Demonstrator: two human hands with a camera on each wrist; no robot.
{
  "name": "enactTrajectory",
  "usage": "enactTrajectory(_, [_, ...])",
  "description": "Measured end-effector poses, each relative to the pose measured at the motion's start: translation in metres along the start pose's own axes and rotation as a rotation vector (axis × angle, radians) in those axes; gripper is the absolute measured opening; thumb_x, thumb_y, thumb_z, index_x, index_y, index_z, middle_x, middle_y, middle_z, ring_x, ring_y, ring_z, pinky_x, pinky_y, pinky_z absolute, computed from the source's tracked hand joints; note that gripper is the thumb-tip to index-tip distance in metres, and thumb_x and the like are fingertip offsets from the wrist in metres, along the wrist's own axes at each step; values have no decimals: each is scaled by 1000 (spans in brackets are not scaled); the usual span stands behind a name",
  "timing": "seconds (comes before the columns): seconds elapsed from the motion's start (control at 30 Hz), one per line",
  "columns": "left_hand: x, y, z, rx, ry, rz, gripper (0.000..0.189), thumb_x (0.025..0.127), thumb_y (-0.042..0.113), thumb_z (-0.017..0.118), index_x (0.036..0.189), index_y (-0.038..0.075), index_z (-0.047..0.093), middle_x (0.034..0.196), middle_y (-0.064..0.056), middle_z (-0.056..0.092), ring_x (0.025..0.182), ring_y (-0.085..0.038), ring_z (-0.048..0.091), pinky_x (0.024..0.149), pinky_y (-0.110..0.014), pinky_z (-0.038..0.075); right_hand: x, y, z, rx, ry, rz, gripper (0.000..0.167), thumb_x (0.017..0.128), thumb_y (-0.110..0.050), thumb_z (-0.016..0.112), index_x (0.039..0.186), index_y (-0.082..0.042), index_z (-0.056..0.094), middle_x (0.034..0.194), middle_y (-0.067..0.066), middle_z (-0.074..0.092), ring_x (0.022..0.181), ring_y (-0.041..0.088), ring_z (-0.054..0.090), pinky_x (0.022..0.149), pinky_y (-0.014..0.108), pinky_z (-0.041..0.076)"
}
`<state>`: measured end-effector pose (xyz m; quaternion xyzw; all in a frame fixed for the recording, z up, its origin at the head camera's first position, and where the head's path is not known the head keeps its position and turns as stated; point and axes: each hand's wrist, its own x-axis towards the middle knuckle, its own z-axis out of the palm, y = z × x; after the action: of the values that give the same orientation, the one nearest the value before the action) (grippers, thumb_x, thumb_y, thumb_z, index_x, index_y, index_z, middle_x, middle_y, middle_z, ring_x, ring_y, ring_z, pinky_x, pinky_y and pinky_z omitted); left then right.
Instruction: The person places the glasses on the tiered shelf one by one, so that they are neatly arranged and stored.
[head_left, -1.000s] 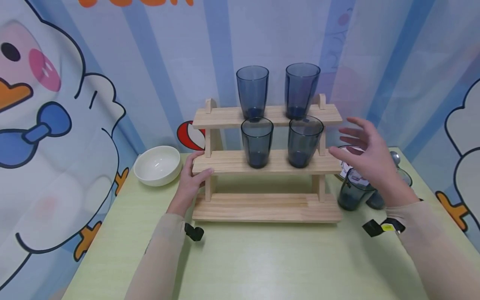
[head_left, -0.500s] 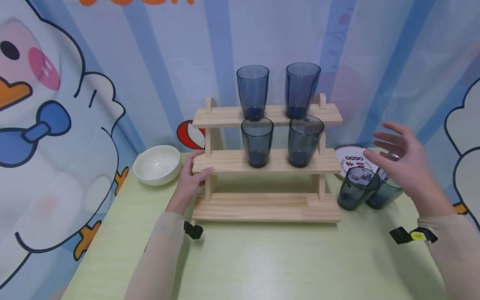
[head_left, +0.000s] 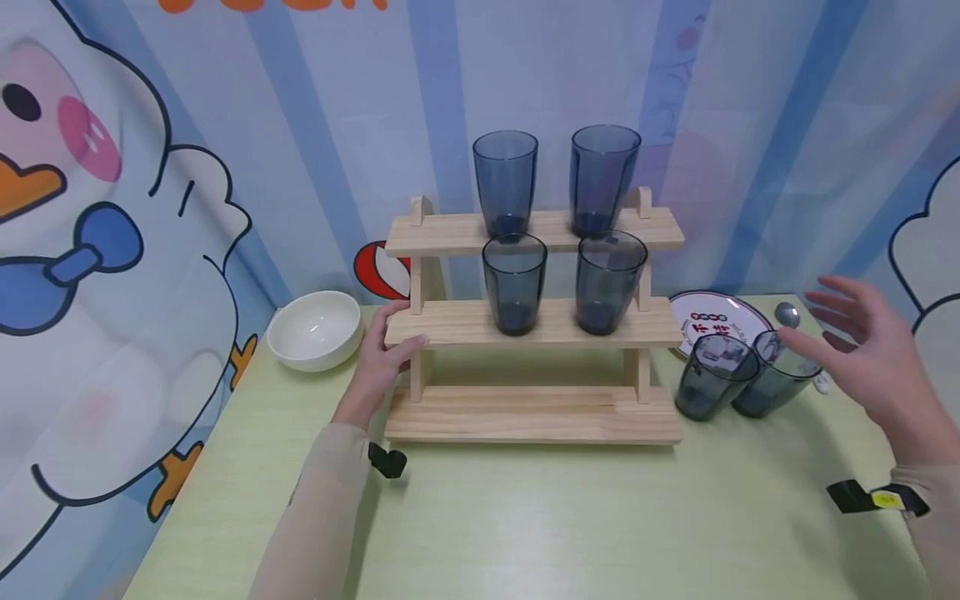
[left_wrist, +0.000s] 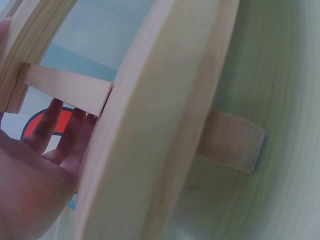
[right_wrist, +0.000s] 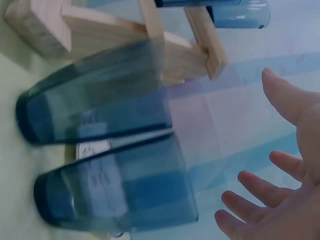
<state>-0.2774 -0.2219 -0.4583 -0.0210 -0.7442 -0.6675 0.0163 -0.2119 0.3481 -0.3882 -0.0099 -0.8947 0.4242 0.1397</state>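
Observation:
My left hand (head_left: pixel 381 360) holds the left end of the three-tier wooden shelf (head_left: pixel 461 323), thumb on top of the middle board. In the left wrist view its fingers reach behind by the upright (left_wrist: pixel 70 87). My right hand (head_left: pixel 873 367) is in the air just right of two blue-grey glasses on the table, the nearer one (head_left: pixel 776 387) and the other (head_left: pixel 708 392). Its fingers are spread and hold nothing. Two glasses stand on the top board, left (head_left: pixel 506 183) and right (head_left: pixel 602 179); two more, left (head_left: pixel 514 283) and right (head_left: pixel 611 283), stand on the middle board.
A white bowl (head_left: pixel 315 332) stands on the table left of the shelf. Behind the loose glasses lie a printed plate (head_left: pixel 712 312) and a spoon (head_left: pixel 787 314). A striped cartoon curtain (head_left: pixel 360 108) hangs close behind the table.
My right hand has moved right and down, from beside the shelf's right end, past the two loose glasses. The left hand and the shelf have stayed in place.

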Motion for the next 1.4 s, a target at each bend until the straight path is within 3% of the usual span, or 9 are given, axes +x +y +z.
enactTrajectory(0.23, [1, -4, -1, -21, -10, 3, 62, 101, 20, 70, 155, 25, 39, 158, -8, 37, 114, -39, 63, 103, -58, 50, -4, 29, -4, -40, -76, 0, 92, 101, -30, 72, 169, -10, 13, 166, 36, 21, 147, 64, 23, 115, 75, 19])
enactTrajectory(0.53, [1, -6, -1, -23, 5, 1, 61, 101, 19, 69, 155, 25, 40, 159, -7, 37, 115, -39, 62, 105, -61, 48, -4, 60, 1, 28, -192, 13, 101, 101, -25, 74, 171, -19, 1, 166, 39, 13, 144, 70, 18, 111, 79, 17])
enactTrajectory(0.77, [0, -6, 0, -28, 3, -1, 62, 101, 18, 68, 155, 24, 39, 159, -9, 37, 118, -39, 60, 106, -62, 47, -3, 72, 8, -3, -211, 50, 104, 99, -30, 76, 170, -15, 2, 165, 40, 16, 141, 70, 23, 100, 82, 30])
enactTrajectory(0.83, [0, -6, 0, -31, 3, -2, 62, 101, 17, 69, 155, 23, 39, 160, -9, 37, 117, -39, 60, 106, -61, 48, -3, 74, 10, -21, -214, 65, 106, 98, -33, 77, 170, -15, 2, 165, 39, 20, 141, 68, 28, 98, 77, 39])
enactTrajectory(0.93, [1, -5, 0, -32, 2, 1, 61, 101, 18, 69, 155, 24, 40, 160, -7, 36, 115, -39, 62, 104, -61, 49, -4, 78, 13, -18, -213, 68, 106, 97, -34, 78, 171, -18, 2, 163, 39, 26, 139, 65, 32, 95, 41, 55])
enactTrajectory(1.0, [1, -4, 0, -29, 2, 5, 61, 101, 18, 69, 154, 24, 40, 160, -6, 35, 114, -39, 62, 103, -60, 49, -4, 80, 15, -13, -207, 65, 105, 97, -34, 78, 171, -19, 4, 161, 39, 30, 138, 62, 36, 81, 17, 50])
enactTrajectory(1.07, [1, -2, 1, -27, 2, 8, 61, 101, 18, 69, 154, 24, 40, 160, -6, 35, 114, -40, 62, 102, -61, 50, -4, 81, 17, 1, -202, 59, 102, 97, -33, 78, 171, -18, 8, 158, 39, 35, 136, 59, 39, 72, 6, 41])
enactTrajectory(1.27, [1, -2, 1, -24, 4, 2, 62, 101, 18, 69, 154, 24, 40, 160, -6, 36, 116, -40, 61, 103, -60, 50, -5, 83, 21, -4, -204, 72, 100, 98, -33, 77, 168, -5, 13, 152, 35, 41, 129, 55, 43, 71, 10, 43])
enactTrajectory(1.4, [1, -2, 1, -21, 6, 1, 61, 101, 18, 69, 154, 25, 40, 160, -6, 36, 116, -39, 61, 102, -59, 51, -7, 82, 24, -6, -202, 97, 100, 98, -34, 77, 167, -2, 12, 151, 34, 40, 127, 53, 44, 75, 18, 49])
